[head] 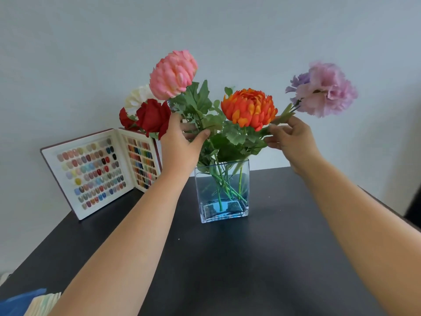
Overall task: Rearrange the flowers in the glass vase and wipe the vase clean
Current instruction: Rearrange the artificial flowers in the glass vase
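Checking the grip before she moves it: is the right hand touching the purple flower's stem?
Touching. In the head view the right hand pinches the purple flower by its stem between thumb and fingertips, just below the bloom.

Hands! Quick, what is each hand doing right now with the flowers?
Left hand: closed, gripping the stems and leaves under the pink flower.
Right hand: closed, pinching the stem of the purple flower.

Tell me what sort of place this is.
Probably a nail salon or a home nail-art corner, though that is a guess. An open nail colour sample book stands on a dark table against a plain wall, beside a glass vase of flowers for decoration.
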Available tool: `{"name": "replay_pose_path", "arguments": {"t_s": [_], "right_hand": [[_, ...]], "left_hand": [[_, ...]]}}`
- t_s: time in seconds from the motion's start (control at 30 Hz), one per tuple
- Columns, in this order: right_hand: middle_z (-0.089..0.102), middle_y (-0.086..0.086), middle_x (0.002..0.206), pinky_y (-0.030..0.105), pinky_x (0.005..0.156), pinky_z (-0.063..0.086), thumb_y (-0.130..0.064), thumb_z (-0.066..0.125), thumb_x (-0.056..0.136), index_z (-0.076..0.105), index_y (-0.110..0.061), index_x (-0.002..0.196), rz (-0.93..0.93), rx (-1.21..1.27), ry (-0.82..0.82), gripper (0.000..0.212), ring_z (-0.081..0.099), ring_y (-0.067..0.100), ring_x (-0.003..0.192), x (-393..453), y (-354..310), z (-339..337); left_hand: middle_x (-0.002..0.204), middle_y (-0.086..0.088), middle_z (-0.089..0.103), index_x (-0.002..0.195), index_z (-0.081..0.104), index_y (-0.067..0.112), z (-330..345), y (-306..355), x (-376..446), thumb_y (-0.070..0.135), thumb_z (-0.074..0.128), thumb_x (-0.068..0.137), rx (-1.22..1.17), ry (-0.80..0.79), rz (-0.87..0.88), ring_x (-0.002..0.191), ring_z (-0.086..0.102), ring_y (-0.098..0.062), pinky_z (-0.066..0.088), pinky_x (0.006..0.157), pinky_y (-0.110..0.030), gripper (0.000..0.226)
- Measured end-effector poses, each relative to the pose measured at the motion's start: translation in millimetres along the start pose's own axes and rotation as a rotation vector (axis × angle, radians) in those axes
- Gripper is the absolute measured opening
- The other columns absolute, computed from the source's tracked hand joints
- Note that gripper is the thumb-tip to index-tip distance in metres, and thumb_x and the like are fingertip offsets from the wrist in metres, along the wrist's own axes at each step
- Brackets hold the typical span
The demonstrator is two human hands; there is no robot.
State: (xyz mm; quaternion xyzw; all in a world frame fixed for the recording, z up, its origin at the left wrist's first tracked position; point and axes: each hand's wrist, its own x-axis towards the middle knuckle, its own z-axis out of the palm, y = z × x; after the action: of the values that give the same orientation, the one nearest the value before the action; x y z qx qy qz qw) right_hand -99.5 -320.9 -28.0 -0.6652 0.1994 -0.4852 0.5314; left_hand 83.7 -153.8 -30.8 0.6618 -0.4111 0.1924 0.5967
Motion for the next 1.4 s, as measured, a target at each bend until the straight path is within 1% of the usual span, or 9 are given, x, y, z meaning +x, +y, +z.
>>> {"name": "replay_pose_path", "arguments": {"t_s": [0.23, 0.37, 0.6, 0.73, 0.83, 0.93, 1.03, 1.17, 1.4], "right_hand": [[0.071, 0.016, 0.085, 0.047, 0.07, 0.058, -0.012, 0.052, 0.089, 0.062, -0.018, 0.102, -0.09, -0.195, -0.097, 0.018, 0.071, 0.029, 0.071, 19.7, -20.7, 19.7], [0.07, 0.004, 0.083, 0.031, 0.058, 0.056, -0.005, 0.052, 0.083, 0.064, -0.024, 0.098, -0.125, -0.326, -0.093, 0.028, 0.068, 0.02, 0.071, 28.2, -24.6, 30.9], [0.07, 0.005, 0.09, 0.035, 0.068, 0.056, -0.001, 0.056, 0.083, 0.064, -0.021, 0.103, -0.124, -0.27, -0.057, 0.03, 0.065, 0.021, 0.082, 25.6, -12.6, 31.2], [0.07, 0.009, 0.09, 0.048, 0.071, 0.057, -0.002, 0.06, 0.081, 0.066, -0.019, 0.1, -0.089, -0.305, -0.043, 0.026, 0.066, 0.027, 0.083, 28.1, -13.3, 27.5], [0.069, 0.015, 0.089, 0.045, 0.063, 0.056, -0.002, 0.06, 0.08, 0.066, -0.014, 0.093, -0.089, -0.326, -0.051, 0.019, 0.061, 0.017, 0.071, 25.7, -12.3, 26.6], [0.068, 0.015, 0.087, 0.021, 0.047, 0.05, -0.007, 0.063, 0.082, 0.066, -0.019, 0.083, -0.131, -0.326, -0.043, 0.013, 0.059, -0.004, 0.053, 20.2, -9.0, 25.2], [0.069, 0.007, 0.082, 0.019, 0.05, 0.046, -0.015, 0.066, 0.081, 0.065, -0.028, 0.077, -0.157, -0.342, -0.036, 0.013, 0.059, -0.006, 0.05, 16.0, -7.0, 26.0], [0.067, 0.002, 0.076, 0.01, 0.046, 0.044, -0.015, 0.065, 0.079, 0.063, -0.032, 0.071, -0.154, -0.321, -0.031, 0.018, 0.062, -0.003, 0.049, 13.2, -8.5, 26.7], [0.068, 0.004, 0.081, 0.044, 0.065, 0.056, -0.014, 0.057, 0.084, 0.062, -0.032, 0.079, -0.169, -0.405, -0.086, 0.02, 0.065, 0.029, 0.072, 13.8, -13.8, 23.3]], "left_hand": [[0.083, 0.012, 0.068, 0.131, 0.05, 0.01, 3.4, 14.0, 25.8, 0.039, 0.081, 0.079, 0.15, -0.079, 0.043, 0.077, 0.066, -0.002, 0.049, 0.067, -0.017, 0.068], [0.098, -0.001, 0.073, 0.129, 0.049, 0.009, 2.7, 14.5, 30.3, 0.038, 0.077, 0.083, 0.206, -0.147, 0.023, 0.084, 0.068, -0.017, 0.05, 0.07, -0.027, 0.061], [0.108, 0.008, 0.071, 0.121, 0.053, 0.02, -11.8, 5.6, -5.5, 0.03, 0.078, 0.083, 0.049, -0.183, -0.065, 0.085, 0.066, 0.0, 0.048, 0.073, -0.012, 0.047], [0.095, 0.001, 0.068, 0.108, 0.061, 0.015, -21.0, 6.1, -34.1, 0.046, 0.077, 0.08, 0.007, -0.102, -0.116, 0.093, 0.066, -0.013, 0.054, 0.082, -0.036, 0.045], [0.123, 0.002, 0.055, 0.132, 0.047, 0.018, -28.4, 13.5, -51.4, 0.048, 0.079, 0.076, -0.089, 0.031, -0.153, 0.11, 0.06, -0.013, 0.053, 0.087, -0.03, 0.071], [0.139, 0.016, 0.033, 0.149, 0.024, 0.02, -36.0, 29.8, -65.9, 0.036, 0.079, 0.075, -0.132, 0.247, 0.012, 0.125, 0.048, -0.012, 0.044, 0.101, -0.029, 0.094], [0.152, -0.011, 0.023, 0.151, 0.022, 0.01, -38.6, 47.8, -66.7, 0.028, 0.08, 0.075, 0.051, 0.325, 0.283, 0.143, 0.028, -0.025, 0.03, 0.117, -0.046, 0.098], [0.157, -0.008, 0.018, 0.139, 0.049, 0.036, -24.5, 71.2, -49.4, 0.042, 0.082, 0.071, 0.426, 0.129, 0.527, 0.148, 0.016, -0.039, 0.017, 0.116, -0.058, 0.077], [0.162, 0.002, 0.014, 0.131, 0.055, 0.051, 7.1, 81.0, -7.9, 0.061, 0.081, 0.064, 0.668, -0.102, 0.425, 0.149, 0.0, -0.039, 0.01, 0.111, -0.067, 0.072]]}}
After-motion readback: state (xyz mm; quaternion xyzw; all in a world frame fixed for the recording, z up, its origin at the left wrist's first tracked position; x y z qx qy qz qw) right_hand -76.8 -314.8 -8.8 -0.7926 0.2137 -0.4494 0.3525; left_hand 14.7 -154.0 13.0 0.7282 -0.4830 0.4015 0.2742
